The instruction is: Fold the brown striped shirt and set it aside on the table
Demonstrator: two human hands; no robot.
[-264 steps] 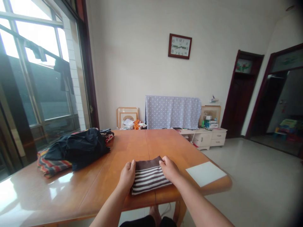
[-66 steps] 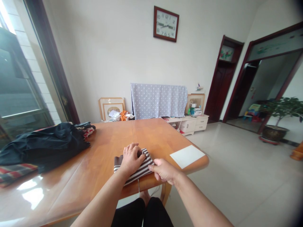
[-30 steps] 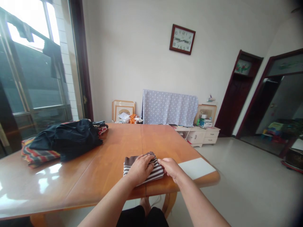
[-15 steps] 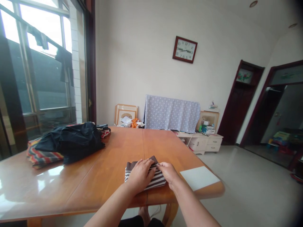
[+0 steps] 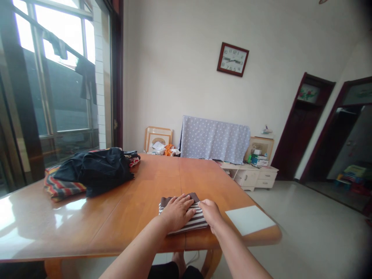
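Note:
A folded brown-and-white striped garment (image 5: 195, 223) lies near the front edge of the wooden table, with a plain brown ribbed band along its far side. My left hand (image 5: 179, 211) rests flat on top of it, fingers stretched out and slightly spread. At the garment's right edge, my right hand (image 5: 210, 214) pinches the cloth between thumb and curled fingers. Part of the garment is hidden under the left hand.
On the left of the wooden table (image 5: 145, 193) lies a pile of clothes (image 5: 99, 168), dark blue over striped cloth. A white sheet (image 5: 250, 219) lies at the right corner. Beyond stand a low white cabinet (image 5: 261, 178) and a dotted cloth cover (image 5: 215, 137).
My left hand has flattened, its fingers more stretched over the garment. My right hand has drawn slightly away from the left, to the garment's right edge. The view has shifted a little left.

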